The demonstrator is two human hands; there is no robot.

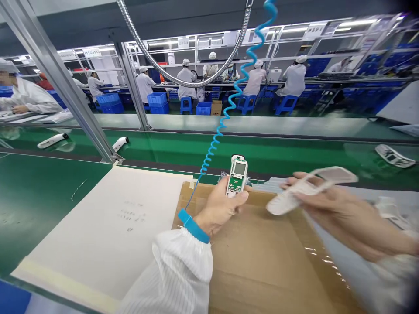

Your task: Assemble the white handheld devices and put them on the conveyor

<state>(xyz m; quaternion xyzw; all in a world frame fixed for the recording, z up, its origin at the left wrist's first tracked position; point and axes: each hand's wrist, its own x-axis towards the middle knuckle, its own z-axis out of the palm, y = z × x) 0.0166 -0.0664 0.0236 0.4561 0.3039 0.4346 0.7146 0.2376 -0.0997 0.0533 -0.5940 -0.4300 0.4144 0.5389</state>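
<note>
My left hand [220, 204] grips a white handheld device [237, 176], upright, with its small grey screen and green circuit board exposed. Around that wrist is a blue strap [194, 226] joined to a coiled blue cord [214, 146]. To the right, my right hand [340, 213], smeared by motion, is closed on a white plastic housing cover [307, 192] with a window opening. The two parts are held apart, above a brown cardboard sheet [258, 257]. Another white housing part [391, 209] lies partly behind my right forearm.
A green conveyor belt [176, 148] crosses beyond the bench, carrying white devices [52, 141] and a white shell [395, 156]. A metal post [65, 78] stands at left. White paper [131, 218] lies left of the cardboard. Co-workers sit beyond; one person [29, 93] is at far left.
</note>
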